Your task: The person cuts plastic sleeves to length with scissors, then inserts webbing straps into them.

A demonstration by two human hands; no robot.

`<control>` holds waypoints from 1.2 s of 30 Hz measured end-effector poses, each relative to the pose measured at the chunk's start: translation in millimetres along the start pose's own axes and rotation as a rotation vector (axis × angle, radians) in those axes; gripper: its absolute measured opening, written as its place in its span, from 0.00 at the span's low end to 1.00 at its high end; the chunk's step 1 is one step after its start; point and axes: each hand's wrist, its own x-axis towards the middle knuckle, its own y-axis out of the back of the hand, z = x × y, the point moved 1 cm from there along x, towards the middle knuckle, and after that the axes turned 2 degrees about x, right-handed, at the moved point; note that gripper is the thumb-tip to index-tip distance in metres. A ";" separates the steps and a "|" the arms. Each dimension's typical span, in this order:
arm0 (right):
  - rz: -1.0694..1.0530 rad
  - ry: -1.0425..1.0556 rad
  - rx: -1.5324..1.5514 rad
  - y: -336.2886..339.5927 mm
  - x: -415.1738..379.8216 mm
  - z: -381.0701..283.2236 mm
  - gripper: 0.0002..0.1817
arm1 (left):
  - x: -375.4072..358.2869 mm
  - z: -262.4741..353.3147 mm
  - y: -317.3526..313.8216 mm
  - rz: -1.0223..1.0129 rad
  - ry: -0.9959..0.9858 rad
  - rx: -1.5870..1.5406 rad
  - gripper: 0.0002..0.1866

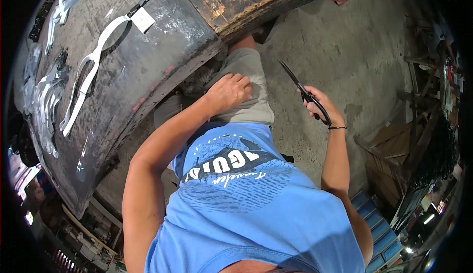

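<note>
Black-handled scissors are in my right hand, out over the floor, with their dark blades pointing away and a little to the left. My left hand rests on my thigh, its fingers curled in; the palm side is hidden, so I cannot make out whether anything is in it. On the dark worktop to the left lies a white strap, looped at one end. At its far end are a black clip and a white tag. Neither hand touches the strap.
A bundle of white straps in clear plastic lies along the worktop's left side. More white straps are in the far left corner. Wooden frames and a blue slatted seat stand to the right.
</note>
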 end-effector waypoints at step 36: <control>0.025 0.164 0.083 -3.9 4.5 -3.1 0.34 | 88.1 -114.5 198.5 0.198 0.296 0.197 0.06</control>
